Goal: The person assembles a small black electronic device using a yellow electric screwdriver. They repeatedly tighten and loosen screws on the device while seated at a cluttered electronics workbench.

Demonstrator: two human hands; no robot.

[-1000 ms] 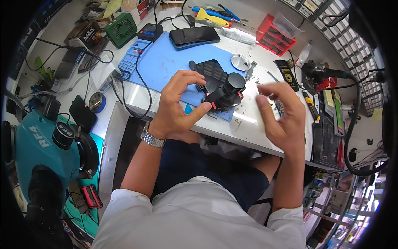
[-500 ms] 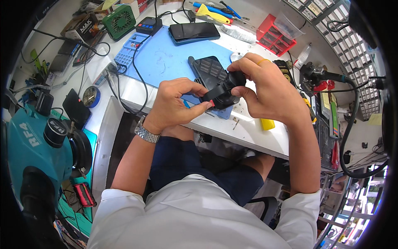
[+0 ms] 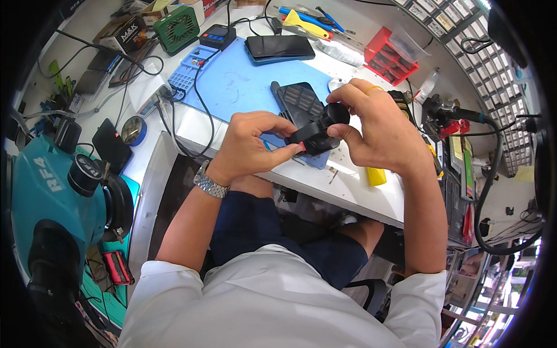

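Both my hands are raised over the front edge of the bench, holding a black object with rounded, disc-like parts (image 3: 320,137); its exact kind I cannot tell. Thumb and forefinger of my left hand (image 3: 246,144) pinch its left end, where a small red bit shows by the thumb tip. On the other side my right hand (image 3: 377,130) grips its round top part between thumb and fingers. Just behind it a dark smartphone (image 3: 299,100) lies on the blue mat (image 3: 232,81), partly covered by the object and my fingers.
Farther back another dark phone (image 3: 278,47) lies near a small green fan (image 3: 177,30). A teal microscope (image 3: 55,180) stands at left. Red drawers (image 3: 390,57) are at the back right, and a yellow piece (image 3: 376,176) lies near my right wrist. Cables cross the bench's left side.
The whole view has shifted slightly, with bench items sitting a little farther right. Both hands keep their hold on the black object, with almost no change in grip.
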